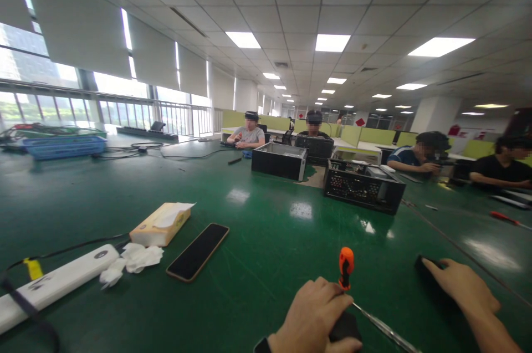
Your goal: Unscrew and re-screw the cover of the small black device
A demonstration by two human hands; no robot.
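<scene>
My left hand [310,317] is closed around a small dark block [346,330] at the bottom of the view; its fingers hide much of the block. Just beyond its fingertips is a screwdriver with an orange handle [346,263]. A slim silver shaft [386,331] slants toward the bottom edge near it; I cannot tell whether the two are one tool. On the right, my right hand [467,286] grips a flat black piece [434,284] at the tabletop, thumb and fingers over its upper end. What kind of piece either hand holds does not show.
On the green table [257,253] lie a phone [198,252], a tissue pack [162,224], crumpled tissue [141,257] and a white power strip [62,281]. Farther off stand two computer cases [278,162] and a blue basket [64,146]. Several people sit around the far side.
</scene>
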